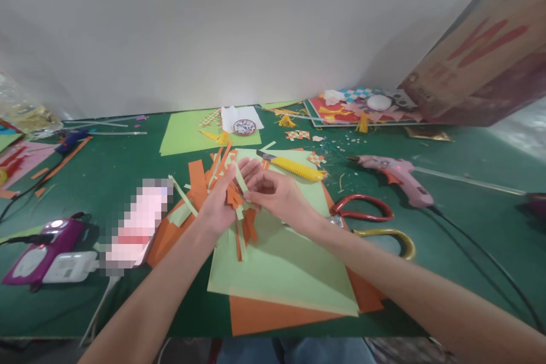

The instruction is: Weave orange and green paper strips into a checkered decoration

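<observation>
From the head camera, the left hand cradles a bundle of orange and green paper strips, fingers loosely curled. The right hand pinches one strip's end; its fingertips hide the contact. A yellow utility knife lies just beyond both hands.

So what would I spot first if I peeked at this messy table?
Probably the two hands in the middle: the left hand and right hand hold a bunch of orange and green paper strips over green and orange paper sheets. Next, the yellow utility knife just behind them, and the pink glue gun and red-handled scissors to the right.
</observation>
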`<state>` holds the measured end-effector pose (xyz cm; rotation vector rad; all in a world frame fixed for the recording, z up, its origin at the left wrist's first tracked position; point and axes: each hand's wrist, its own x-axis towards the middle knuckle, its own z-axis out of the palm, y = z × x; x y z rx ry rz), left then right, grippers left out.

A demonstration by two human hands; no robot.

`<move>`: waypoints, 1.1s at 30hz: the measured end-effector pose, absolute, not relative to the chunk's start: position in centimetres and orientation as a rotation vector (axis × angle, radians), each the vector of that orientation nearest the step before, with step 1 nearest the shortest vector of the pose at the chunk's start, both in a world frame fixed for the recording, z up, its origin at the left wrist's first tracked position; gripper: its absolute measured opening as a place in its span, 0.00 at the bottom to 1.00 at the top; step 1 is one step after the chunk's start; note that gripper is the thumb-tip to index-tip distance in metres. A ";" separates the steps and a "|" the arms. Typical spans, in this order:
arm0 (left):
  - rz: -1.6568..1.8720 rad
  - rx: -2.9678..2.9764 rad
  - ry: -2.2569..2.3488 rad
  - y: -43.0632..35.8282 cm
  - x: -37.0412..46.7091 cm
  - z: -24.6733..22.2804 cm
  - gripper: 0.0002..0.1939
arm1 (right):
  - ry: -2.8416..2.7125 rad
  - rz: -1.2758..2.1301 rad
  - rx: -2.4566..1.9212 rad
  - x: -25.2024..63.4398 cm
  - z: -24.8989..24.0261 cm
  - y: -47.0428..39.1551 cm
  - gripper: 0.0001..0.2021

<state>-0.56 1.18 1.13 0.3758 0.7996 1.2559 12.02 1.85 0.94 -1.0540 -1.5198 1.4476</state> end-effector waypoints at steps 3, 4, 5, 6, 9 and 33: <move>1.215 0.405 0.827 1.0 -0.3 0.9 0.04 | -1.530 1.450 -1.070 11.9 0.5 1.6 0.08; 1.210 0.390 0.840 1.0 -0.3 0.9 0.06 | -1.542 1.436 -1.074 11.9 0.4 1.5 0.08; 1.217 0.361 0.856 1.1 -0.3 0.9 0.10 | -1.556 1.410 -1.079 12.1 0.4 1.5 0.08; 1.236 0.324 0.865 1.2 -0.3 1.0 0.13 | -1.569 1.376 -1.084 12.3 0.4 1.5 0.08; 1.306 0.208 0.805 1.4 -0.6 1.3 0.19 | -1.575 1.247 -1.108 13.2 0.8 1.7 0.07; 0.687 1.846 1.395 -7.6 -2.9 4.7 0.23 | -2.676 0.026 -0.914 15.4 -0.9 1.4 0.14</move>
